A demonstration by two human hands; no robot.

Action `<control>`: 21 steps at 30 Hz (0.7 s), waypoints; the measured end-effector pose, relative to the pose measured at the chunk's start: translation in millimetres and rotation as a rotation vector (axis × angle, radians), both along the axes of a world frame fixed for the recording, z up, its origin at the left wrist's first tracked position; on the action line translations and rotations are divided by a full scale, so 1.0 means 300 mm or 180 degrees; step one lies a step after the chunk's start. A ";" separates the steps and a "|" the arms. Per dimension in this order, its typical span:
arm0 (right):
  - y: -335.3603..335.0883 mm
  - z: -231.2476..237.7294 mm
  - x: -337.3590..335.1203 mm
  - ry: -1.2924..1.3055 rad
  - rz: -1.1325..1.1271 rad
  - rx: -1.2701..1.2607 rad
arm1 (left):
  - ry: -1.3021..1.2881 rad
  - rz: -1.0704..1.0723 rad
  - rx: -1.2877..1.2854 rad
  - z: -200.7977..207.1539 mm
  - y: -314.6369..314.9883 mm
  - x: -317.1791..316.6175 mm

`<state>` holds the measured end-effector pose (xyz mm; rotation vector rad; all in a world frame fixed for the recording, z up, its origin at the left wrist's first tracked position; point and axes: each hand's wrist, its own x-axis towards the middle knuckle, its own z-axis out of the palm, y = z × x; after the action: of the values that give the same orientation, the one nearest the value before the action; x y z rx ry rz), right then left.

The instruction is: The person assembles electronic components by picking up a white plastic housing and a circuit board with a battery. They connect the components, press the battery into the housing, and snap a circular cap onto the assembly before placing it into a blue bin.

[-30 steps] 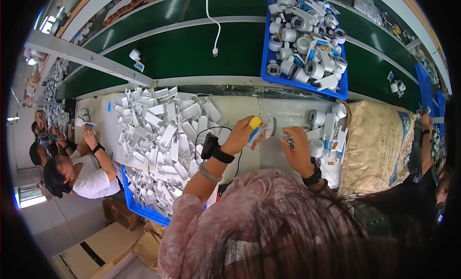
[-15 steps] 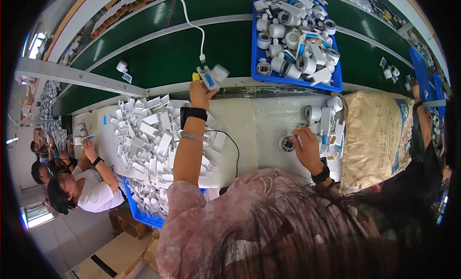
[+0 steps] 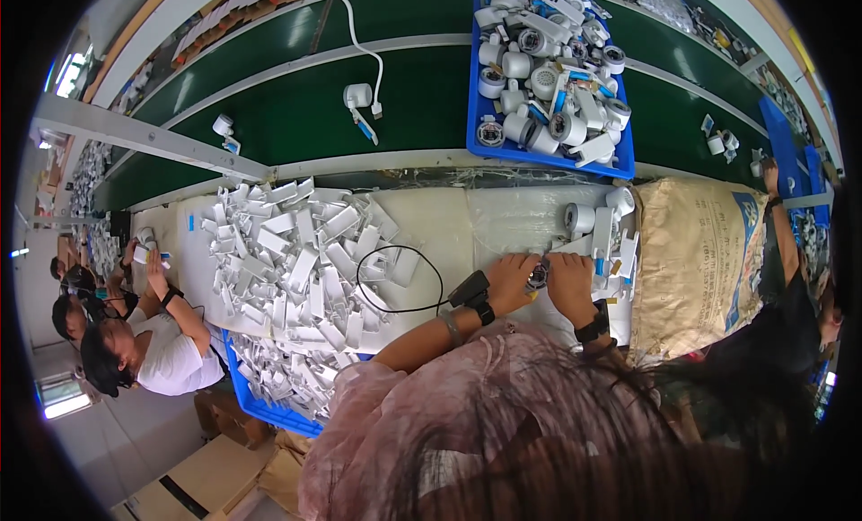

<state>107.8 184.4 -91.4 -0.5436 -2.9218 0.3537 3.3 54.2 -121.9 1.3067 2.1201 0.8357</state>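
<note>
My left hand (image 3: 510, 285) and my right hand (image 3: 571, 288) meet over the right part of the worktable. Between them is a round white housing (image 3: 539, 274) with a dark ringed face, and the fingers of both hands close around its sides. My fingers cover much of it. A yellow cover shows on one left fingertip. Just beyond my right hand lie more round white housings (image 3: 580, 218) and long white brackets (image 3: 603, 232), some with blue strips. A heap of loose white plastic covers (image 3: 301, 256) spreads over the table to the left.
A blue crate (image 3: 476, 117) piled with white assemblies stands on the green conveyor (image 3: 278, 117). One assembly (image 3: 358, 96) lies there beside a white cable (image 3: 377, 63). A brown sack (image 3: 691, 261) sits at right, a thin black cord (image 3: 395, 311) at left. Co-workers (image 3: 180, 359) work on both sides.
My left hand has let go of a white assembly, which now lies on the conveyor, and has come back to the round housing. My right hand has moved slightly nearer me.
</note>
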 end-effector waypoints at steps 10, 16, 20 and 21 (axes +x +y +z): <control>-0.055 0.027 -0.071 -0.0401 0.0388 -0.1004 | -0.1323 0.0629 0.0230 0.132 -0.153 -0.029; -0.096 0.013 -0.097 0.0120 -0.1158 -0.5479 | 0.0161 0.0035 0.0568 0.254 -0.234 -0.060; -0.096 0.165 -0.101 -0.0107 -0.0526 -0.5129 | -0.1467 0.0169 0.0403 0.280 -0.305 -0.143; -0.088 0.170 -0.094 -0.0117 -0.0272 -0.5027 | -0.1004 0.0586 0.0630 0.264 -0.313 -0.161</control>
<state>79.6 158.0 -40.4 -0.7310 -1.9823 2.5580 -45.0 -39.6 -42.6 1.0008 1.9619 1.2669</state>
